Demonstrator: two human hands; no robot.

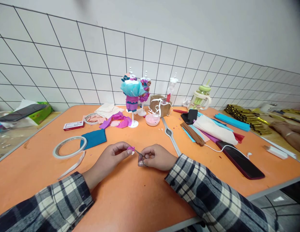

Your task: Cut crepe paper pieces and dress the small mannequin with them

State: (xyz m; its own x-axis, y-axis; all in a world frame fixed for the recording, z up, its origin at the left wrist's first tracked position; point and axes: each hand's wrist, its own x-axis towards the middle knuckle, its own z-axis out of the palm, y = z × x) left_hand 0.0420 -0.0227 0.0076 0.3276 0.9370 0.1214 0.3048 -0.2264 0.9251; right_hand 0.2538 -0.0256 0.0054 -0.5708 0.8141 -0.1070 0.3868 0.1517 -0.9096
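Between the thumb and fingers of my left hand is a small crumpled piece of magenta paper with a white bit hanging below it. My right hand is closed around the handles of small scissors, whose tips point left and reach the magenta piece. Whether the blades touch or cut it is too small to tell. Beyond my hands stands a mini dress form in turquoise and purple paper. A second dress form with flower-like decorations is partly hidden behind it.
Left lie a tape roll, a blue paper square and a red-white box. A pink bowl and a cardboard box stand at the back. Right are folded papers, a phone and a green-lidded bottle. Another person's arm rests far right.
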